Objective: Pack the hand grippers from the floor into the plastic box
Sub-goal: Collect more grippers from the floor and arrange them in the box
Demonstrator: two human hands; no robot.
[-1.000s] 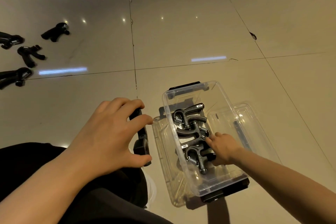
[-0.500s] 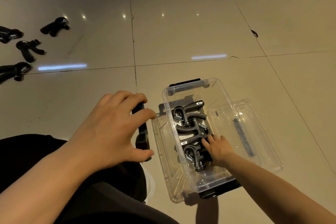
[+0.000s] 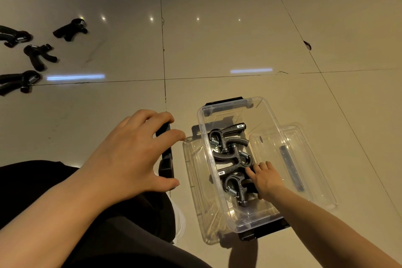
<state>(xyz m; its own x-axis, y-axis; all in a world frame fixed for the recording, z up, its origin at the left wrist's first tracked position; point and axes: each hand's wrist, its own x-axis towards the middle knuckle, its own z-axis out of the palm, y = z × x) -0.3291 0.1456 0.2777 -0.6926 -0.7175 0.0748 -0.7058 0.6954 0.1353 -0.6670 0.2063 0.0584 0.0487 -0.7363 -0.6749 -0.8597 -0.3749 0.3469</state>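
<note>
Clearly we were partway through the packing. Our right hand (image 3: 264,177) was down inside the plastic box (image 3: 219,193), its fingers resting on the nearest hand gripper (image 3: 236,189). Whether they were curled round its handle or only pressing it flat we could not tell, since the back of the hand hid them. We judged that it was settling this gripper against the two others (image 3: 230,143) lying further along the box floor, the three nested head to tail so that more would fit.

Our left hand (image 3: 130,159) hovered at the box's left side with thumb and fingers spread wide and holding nothing. A black object (image 3: 166,159) stood just under the fingertips, but we could not tell what it was, nor whether the hand touched it. We supposed the hand was there to steady things while the right one worked.

The box appeared to sit on its clear lid (image 3: 309,165), which stuck out to the right and left.

Four hand grippers (image 3: 40,56) were lying on the tiled floor (image 3: 239,50) at far left, well apart from the box, so we judged the job less than half done. The next step would be a long reach across to them, best made with the free left hand.
</note>
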